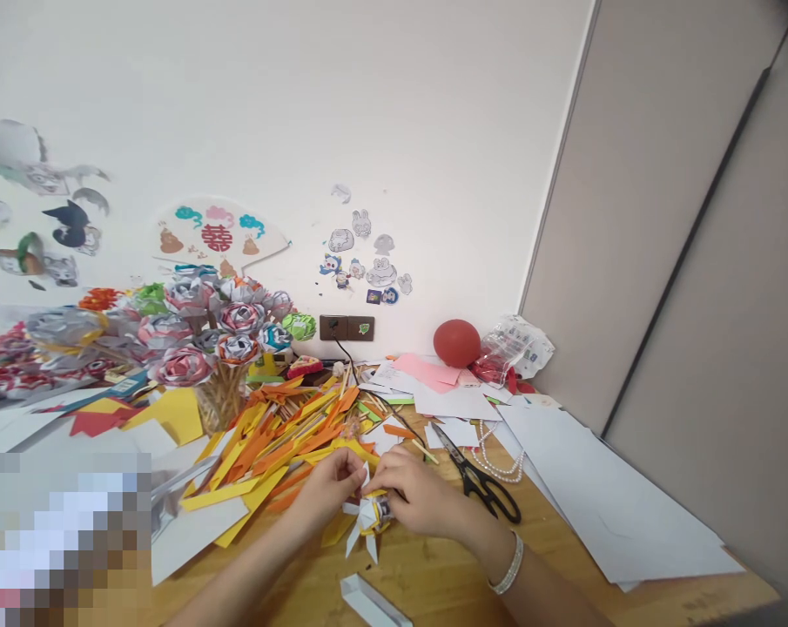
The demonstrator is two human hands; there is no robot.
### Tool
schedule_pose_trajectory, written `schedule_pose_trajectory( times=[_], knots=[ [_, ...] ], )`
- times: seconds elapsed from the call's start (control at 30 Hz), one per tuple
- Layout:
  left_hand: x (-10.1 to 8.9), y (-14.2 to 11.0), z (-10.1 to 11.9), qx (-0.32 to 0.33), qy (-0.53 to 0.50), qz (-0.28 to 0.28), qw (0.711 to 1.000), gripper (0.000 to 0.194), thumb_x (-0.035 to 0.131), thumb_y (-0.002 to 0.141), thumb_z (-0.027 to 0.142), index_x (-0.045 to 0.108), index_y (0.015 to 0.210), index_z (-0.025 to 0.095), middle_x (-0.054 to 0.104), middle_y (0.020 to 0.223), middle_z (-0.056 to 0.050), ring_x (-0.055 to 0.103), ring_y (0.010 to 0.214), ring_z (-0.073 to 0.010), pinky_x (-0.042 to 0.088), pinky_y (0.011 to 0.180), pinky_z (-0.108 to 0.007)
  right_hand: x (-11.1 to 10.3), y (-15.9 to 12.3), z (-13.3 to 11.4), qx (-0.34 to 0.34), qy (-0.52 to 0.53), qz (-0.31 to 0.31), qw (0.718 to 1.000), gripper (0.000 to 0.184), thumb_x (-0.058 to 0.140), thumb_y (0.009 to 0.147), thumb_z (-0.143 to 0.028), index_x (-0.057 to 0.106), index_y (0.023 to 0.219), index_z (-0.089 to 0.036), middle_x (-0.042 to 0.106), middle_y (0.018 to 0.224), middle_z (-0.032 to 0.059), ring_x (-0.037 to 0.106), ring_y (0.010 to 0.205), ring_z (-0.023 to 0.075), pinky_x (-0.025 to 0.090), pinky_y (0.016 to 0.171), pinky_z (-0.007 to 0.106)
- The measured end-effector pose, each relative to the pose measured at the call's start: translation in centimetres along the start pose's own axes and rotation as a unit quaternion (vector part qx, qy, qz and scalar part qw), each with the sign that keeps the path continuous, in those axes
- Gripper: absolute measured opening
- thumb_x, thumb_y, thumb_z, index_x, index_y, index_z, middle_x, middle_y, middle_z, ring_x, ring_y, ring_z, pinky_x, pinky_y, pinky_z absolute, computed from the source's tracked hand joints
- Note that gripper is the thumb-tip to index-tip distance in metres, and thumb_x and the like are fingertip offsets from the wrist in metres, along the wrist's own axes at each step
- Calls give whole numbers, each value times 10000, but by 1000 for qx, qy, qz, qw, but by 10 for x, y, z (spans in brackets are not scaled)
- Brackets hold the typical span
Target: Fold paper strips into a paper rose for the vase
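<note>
A small paper flower (368,514), white and yellow with pointed white strips sticking out, is between my hands just above the wooden table. My left hand (332,483) pinches at an upright white strip on its top left side. From the right, my right hand (420,492) has its fingers closed on the flower's top and right side; the fingertips partly cover it. A folded white paper strip (373,601) lies on the table in front of it. Black-handled scissors (475,475) lie just right of my right hand.
Orange and yellow paper strips (282,431) heap up behind my left hand. A bunch of paper roses (204,331) stands at the back left. White paper sheets (602,496) spread on the right, near a bead string (501,470) and a red balloon (457,343). A dark wall socket (346,328) has a cable.
</note>
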State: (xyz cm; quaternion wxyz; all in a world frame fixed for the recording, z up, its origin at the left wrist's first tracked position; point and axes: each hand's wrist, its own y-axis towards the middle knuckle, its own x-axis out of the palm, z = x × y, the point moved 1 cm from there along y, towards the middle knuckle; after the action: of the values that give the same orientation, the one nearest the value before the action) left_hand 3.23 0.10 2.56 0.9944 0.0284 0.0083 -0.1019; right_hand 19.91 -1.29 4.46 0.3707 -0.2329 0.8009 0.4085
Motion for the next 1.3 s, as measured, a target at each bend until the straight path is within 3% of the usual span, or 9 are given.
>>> schedule_pose_trajectory(
  times=[0.33,0.53,0.67,0.77,0.87,1.03,1.17,1.3],
  knots=[
    [1,-1,-2,6,0,8,1000,416,740,553,518,505,622,182,521,509,62,499,460,-114,419,480,-248,2,1,-1,-27,-67,-13,997,415,446,657,50,671,901,-199,577,818,33,486,819,180,412,747,276],
    [-2,-1,4,21,-10,26,999,418,719,573,534,494,631,187,516,531,64,488,467,-107,406,473,-239,-2,-1,-2,-12,-35,29,999,431,458,717,7,651,1041,-200,610,893,53,508,867,193,429,791,306],
    [-6,2,3,44,-12,45,998,436,732,557,544,493,614,184,513,535,58,474,462,-102,382,466,-232,-1,-2,-4,-9,-30,22,999,446,452,737,-7,639,1093,-203,623,909,66,527,873,198,450,787,316],
    [-12,7,0,63,-16,53,996,445,729,559,564,503,611,184,506,525,55,467,472,-104,369,471,-227,0,-2,-3,4,-9,40,999,472,460,738,-4,608,1148,-188,649,1019,81,541,942,201,447,851,335],
    [-15,10,-1,80,-23,44,996,438,719,581,569,515,637,186,504,546,53,468,498,-106,379,490,-226,0,-1,-1,-6,17,65,998,411,491,744,-16,652,1073,-202,657,1102,55,534,1005,199,428,902,348],
    [-16,10,0,98,-39,-4,994,405,690,644,553,520,702,190,529,643,43,509,590,-122,434,583,-248,-12,0,5,-7,89,163,983,336,448,753,10,693,816,-211,707,950,28,594,922,164,436,877,335],
    [-18,11,-2,89,-41,-44,994,349,658,708,512,532,745,189,576,716,22,536,622,-125,442,599,-247,-21,0,17,53,79,235,967,351,439,729,22,678,842,-209,691,879,26,601,887,166,447,823,306],
    [-18,16,-12,63,-28,-63,996,393,653,691,548,502,746,190,575,654,28,543,545,-119,437,545,-248,-18,-3,39,185,-36,173,967,305,477,700,14,682,798,-190,684,870,25,598,897,172,427,832,284]
  ],
)
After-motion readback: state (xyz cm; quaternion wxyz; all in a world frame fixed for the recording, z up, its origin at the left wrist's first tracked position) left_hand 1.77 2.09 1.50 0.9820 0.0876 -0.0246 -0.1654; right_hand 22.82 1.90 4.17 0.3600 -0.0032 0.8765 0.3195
